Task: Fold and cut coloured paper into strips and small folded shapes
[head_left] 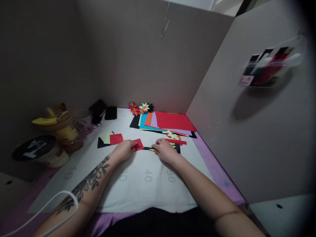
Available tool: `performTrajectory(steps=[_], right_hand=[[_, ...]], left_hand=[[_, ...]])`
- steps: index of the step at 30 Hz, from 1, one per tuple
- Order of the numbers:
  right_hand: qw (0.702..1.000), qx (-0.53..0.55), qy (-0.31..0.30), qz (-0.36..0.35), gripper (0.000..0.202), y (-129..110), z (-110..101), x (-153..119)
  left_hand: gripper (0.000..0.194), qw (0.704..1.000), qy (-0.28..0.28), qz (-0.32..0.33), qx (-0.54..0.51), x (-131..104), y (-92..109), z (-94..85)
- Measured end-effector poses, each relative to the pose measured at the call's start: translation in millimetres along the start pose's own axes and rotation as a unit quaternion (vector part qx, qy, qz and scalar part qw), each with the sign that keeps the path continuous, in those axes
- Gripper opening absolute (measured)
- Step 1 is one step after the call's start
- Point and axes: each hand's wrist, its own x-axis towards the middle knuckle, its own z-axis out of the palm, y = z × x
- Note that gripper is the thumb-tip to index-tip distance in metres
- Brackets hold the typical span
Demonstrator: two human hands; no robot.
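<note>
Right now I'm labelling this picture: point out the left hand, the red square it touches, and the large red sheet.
Left hand (124, 149): head view, back of hand.
Red square (140, 144): head view, uncovered right part.
Large red sheet (174, 121): head view, middle of its face.

A flat black rectangular phone-like object (111, 113) lies near the plain grey back wall (138, 56). At far left stands a pale round tub (55, 159) with a black, white-lettered lid (45, 144). A looped white cable (63, 192) shows in front.
</note>
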Motion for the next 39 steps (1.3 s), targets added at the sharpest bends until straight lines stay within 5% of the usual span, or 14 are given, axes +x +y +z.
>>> performTrajectory(steps=[12,23,28,31,39], right_hand=[[1.000,-0.001,0.004,0.000,0.016,4.6,-1.1,-12.9],[0.999,-0.006,-0.013,-0.030,0.023,-15.7,0.8,-5.5],[0.998,0.049,0.036,0.009,0.029,-1.5,-3.4,-13.3],[0.998,0.067,0.005,0.009,0.044,10.9,-3.9,-18.2],[1.000,0.022,-0.021,-0.008,0.036,17.7,-3.2,-13.9]], left_hand=[[0.019,1.000,-0.001,-0.007,-0.020,-1.8,1.4,-2.3],[0.026,0.999,0.006,-0.002,-0.031,-0.3,-1.5,0.0],[0.030,0.999,0.020,-0.010,-0.025,0.2,-5.3,4.1],[0.023,0.999,0.027,-0.020,-0.037,-1.4,-5.0,3.7],[0.014,0.992,0.018,-0.101,-0.079,-2.9,5.7,6.4]])
